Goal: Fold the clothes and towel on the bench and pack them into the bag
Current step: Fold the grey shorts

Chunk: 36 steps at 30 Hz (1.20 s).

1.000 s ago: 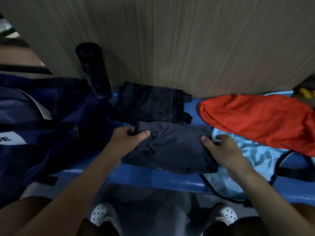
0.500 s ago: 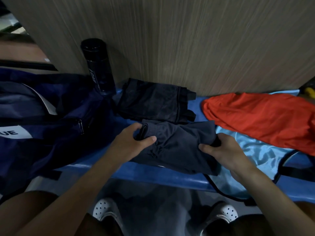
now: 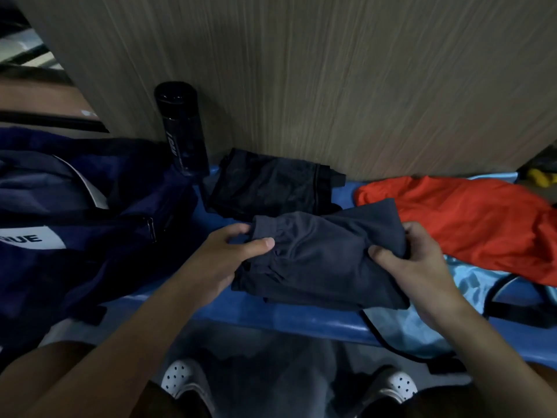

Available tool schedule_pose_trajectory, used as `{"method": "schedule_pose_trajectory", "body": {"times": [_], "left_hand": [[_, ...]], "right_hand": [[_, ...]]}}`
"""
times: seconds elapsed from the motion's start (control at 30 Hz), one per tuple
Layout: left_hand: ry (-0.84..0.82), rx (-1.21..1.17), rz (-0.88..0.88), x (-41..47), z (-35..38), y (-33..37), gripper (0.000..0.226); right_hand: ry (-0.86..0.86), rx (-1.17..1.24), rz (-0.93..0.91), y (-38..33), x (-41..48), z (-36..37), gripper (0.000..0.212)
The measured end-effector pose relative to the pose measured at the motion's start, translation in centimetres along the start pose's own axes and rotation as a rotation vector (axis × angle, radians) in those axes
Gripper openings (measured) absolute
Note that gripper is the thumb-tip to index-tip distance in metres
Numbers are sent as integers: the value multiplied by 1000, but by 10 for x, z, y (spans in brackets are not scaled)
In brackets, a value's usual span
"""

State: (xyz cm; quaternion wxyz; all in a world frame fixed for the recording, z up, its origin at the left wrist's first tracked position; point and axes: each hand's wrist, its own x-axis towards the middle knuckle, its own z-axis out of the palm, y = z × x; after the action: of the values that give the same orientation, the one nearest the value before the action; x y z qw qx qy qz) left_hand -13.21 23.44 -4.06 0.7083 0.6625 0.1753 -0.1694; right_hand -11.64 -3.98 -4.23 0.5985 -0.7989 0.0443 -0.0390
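Note:
A folded dark grey garment (image 3: 319, 260) lies across the front of the blue bench (image 3: 271, 315). My left hand (image 3: 223, 257) grips its left end, thumb on top. My right hand (image 3: 413, 260) grips its right end, where the cloth is raised off the bench. Behind it a folded black garment (image 3: 271, 185) sits against the wall. An orange cloth (image 3: 470, 224) lies unfolded to the right, on a light blue garment (image 3: 470, 285) with black trim. The navy bag (image 3: 75, 224) rests at the left end of the bench.
A black bottle (image 3: 184, 131) stands against the wood-grain wall (image 3: 331, 79) between the bag and the black garment. Something yellow (image 3: 542, 178) shows at the far right. My white shoes (image 3: 184, 378) are on the floor below the bench edge.
Both hands closed tighter on the grey garment and lifted its right end, bunching it toward the middle. The view shifted slightly.

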Motion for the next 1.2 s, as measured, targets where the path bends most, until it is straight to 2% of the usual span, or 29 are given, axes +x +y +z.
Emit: {"method": "schedule_pose_trajectory", "body": {"times": [0.1, 0.23, 0.43, 0.53, 0.6, 0.7, 0.83, 0.87, 0.93, 1.0, 1.07, 1.13, 1.2], "left_hand": [[-50, -98, 21, -6, -4, 11, 33], [-14, -174, 158, -8, -22, 48, 43], [158, -187, 394, -8, -52, 138, 33], [248, -126, 456, 10, -53, 163, 29], [289, -21, 426, 37, -44, 156, 35], [323, 228, 345, 91, -24, 110, 37], [382, 600, 312, 129, -17, 63, 58], [405, 667, 342, 132, -17, 59, 60], [484, 887, 433, 129, -15, 54, 58], [588, 1196, 650, 122, -9, 51, 48], [508, 1381, 891, 119, -2, 41, 48], [382, 1489, 933, 121, 2, 23, 56], [343, 1546, 872, 128, 0, 7, 62]], "right_hand": [[-8, 109, -53, -25, 6, -2, 23], [-40, 213, -81, -73, 22, 13, 23], [-83, 409, -141, -142, 71, 55, 19], [-82, 494, -79, -134, 102, 64, 16], [-53, 493, 14, -102, 121, 65, 15], [-45, 298, 171, -29, 141, 68, 23], [-96, 9, 171, 26, 152, 65, 74], [-92, -47, 139, 25, 151, 63, 77], [-66, -268, -8, 19, 145, 61, 62], [21, -623, -295, 15, 135, 62, 57], [-5, -860, -520, 11, 121, 69, 61], [-130, -980, -562, 17, 113, 77, 64], [-238, -1060, -496, 25, 111, 84, 68]]}}
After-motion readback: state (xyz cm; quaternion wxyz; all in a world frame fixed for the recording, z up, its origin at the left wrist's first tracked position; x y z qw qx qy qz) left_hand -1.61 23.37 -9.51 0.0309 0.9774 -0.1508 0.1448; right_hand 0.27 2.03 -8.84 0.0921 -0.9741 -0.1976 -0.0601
